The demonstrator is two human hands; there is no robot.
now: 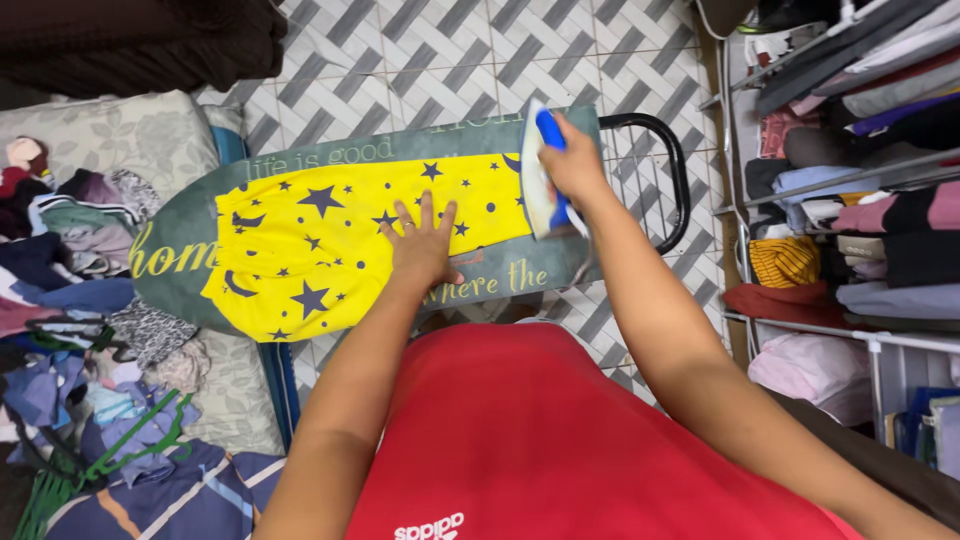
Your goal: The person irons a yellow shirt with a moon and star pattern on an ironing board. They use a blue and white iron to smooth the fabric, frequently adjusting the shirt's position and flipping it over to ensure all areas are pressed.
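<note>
My left hand (422, 243) spread flat on yellow star-print cloth (340, 250); cloth runs long leftward. My right hand (575, 165) grips blue-handled white iron (543, 180), just right of cloth.

Bright, even indoor light; soft shadows, slight wide-angle edge distortion.

Left hand (422, 245) flat on yellow cloth (330, 250); right hand (575, 165) grips iron (545, 175).
</note>
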